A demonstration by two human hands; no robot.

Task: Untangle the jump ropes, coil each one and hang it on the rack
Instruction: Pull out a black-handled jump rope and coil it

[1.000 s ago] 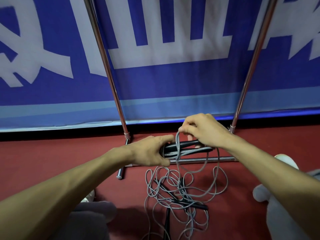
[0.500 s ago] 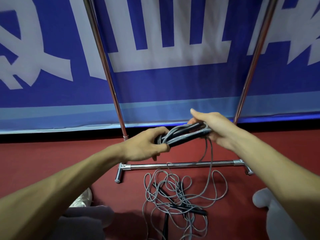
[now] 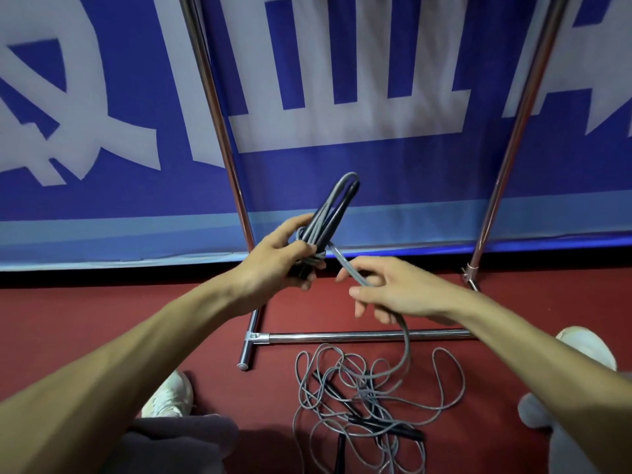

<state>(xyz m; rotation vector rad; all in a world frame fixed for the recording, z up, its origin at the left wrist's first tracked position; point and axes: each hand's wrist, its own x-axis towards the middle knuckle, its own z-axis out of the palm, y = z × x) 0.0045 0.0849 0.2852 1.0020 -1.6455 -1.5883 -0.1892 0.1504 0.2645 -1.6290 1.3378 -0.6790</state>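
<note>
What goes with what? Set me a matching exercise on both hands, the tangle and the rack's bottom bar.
1 left hand
2 right hand
3 tangle
4 bar

a loose loops on the red floor
b grips the handles
c chrome, straight
d holds one grey cord

Pairs: 1-b, 2-d, 3-a, 4-c.
</note>
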